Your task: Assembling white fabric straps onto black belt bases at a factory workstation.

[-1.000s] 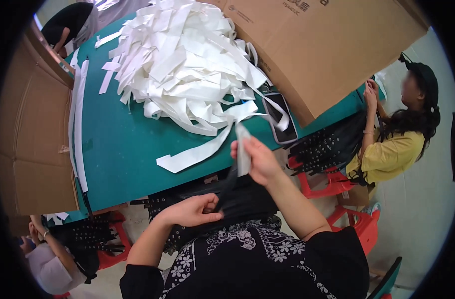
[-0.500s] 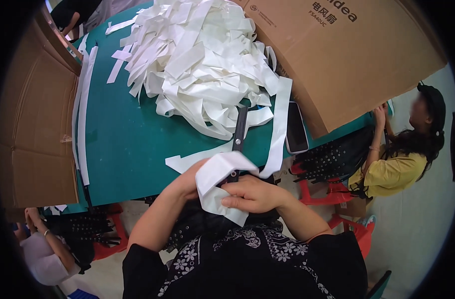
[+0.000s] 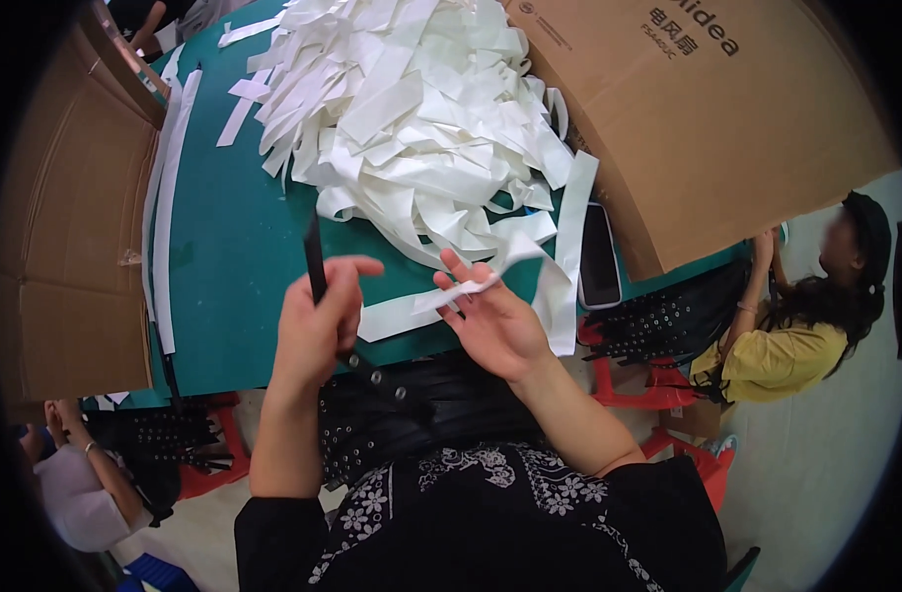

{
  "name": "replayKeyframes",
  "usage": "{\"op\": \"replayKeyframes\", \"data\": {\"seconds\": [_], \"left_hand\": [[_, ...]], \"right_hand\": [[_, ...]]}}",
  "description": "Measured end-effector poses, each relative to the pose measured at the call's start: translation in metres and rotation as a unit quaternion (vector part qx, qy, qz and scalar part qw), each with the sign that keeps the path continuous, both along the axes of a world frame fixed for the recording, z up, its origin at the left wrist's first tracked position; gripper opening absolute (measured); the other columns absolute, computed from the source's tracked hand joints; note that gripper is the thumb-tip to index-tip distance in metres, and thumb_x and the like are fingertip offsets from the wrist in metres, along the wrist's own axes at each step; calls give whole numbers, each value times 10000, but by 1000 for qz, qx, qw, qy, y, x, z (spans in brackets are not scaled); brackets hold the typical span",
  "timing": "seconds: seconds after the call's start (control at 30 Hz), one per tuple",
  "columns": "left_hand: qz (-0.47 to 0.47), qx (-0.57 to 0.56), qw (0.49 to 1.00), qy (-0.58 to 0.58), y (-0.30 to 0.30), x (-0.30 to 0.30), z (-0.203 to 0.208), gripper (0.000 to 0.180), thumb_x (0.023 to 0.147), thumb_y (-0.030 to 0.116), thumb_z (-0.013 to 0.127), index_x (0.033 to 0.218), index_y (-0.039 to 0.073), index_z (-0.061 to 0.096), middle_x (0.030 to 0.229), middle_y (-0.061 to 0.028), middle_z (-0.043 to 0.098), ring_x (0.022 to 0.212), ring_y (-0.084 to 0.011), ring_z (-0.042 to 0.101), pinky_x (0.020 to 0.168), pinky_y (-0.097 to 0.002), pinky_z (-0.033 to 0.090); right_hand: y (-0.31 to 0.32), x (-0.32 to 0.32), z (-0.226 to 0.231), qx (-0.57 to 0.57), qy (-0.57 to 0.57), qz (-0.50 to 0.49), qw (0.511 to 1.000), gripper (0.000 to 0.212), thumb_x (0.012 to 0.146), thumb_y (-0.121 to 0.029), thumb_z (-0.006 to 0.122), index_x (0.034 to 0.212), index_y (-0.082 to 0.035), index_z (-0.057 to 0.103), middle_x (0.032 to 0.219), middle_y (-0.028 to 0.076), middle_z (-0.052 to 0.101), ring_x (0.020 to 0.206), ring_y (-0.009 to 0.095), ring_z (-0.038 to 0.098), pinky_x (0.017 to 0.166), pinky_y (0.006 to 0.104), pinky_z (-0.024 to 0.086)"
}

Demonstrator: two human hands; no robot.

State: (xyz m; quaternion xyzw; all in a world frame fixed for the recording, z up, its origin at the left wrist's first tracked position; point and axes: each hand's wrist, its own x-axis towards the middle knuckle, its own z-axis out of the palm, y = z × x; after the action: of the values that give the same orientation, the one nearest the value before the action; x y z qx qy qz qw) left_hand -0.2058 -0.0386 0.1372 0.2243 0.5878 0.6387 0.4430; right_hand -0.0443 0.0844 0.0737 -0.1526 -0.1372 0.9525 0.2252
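My left hand (image 3: 318, 321) is closed around a black strap (image 3: 315, 259) with metal eyelets. Its upper end stands up past the fist over the green table, and its lower end with eyelets hangs toward my lap. My right hand (image 3: 500, 331) is turned palm up with its fingers spread. Across those fingers lies a loose white strip (image 3: 520, 249), slightly blurred and not gripped. Another white strip (image 3: 402, 314) lies at the table edge between my hands. More black eyelet straps (image 3: 431, 395) lie in a bundle on my lap.
A large heap of white strips (image 3: 412, 128) covers the middle of the green table (image 3: 224, 247). Cardboard boxes flank it at the right (image 3: 708, 128) and left (image 3: 66, 227). A phone (image 3: 597, 257) lies by the right box. People sit on both sides, with red stools near them.
My hands have moved apart. The white strip folded around the black strap has come off it onto my right fingers. My left hand has carried the strap left.
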Motion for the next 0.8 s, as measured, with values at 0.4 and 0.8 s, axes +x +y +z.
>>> {"op": "replayKeyframes", "data": {"seconds": [0.4, 0.8], "left_hand": [[-72, -112, 961, -242, -16, 31, -41, 196, 796, 212, 631, 731, 54, 536, 476, 38, 383, 364, -37, 297, 350, -197, 197], [-29, -58, 961, 268, -15, 49, -50, 305, 808, 267, 620, 660, 1, 594, 496, 13, 504, 461, -37, 453, 421, -199, 337]], "right_hand": [[-9, -12, -3, 115, -3, 75, 990, 259, 823, -258, 505, 994, -68, 545, 1240, 104, 421, 1162, 213, 382, 1008, 339, 270], [-40, 7, 7, 211, -262, 42, 941, 308, 793, -171, 633, 1043, -47, 501, 947, 26, 577, 827, 95, 547, 621, 213, 449]]}}
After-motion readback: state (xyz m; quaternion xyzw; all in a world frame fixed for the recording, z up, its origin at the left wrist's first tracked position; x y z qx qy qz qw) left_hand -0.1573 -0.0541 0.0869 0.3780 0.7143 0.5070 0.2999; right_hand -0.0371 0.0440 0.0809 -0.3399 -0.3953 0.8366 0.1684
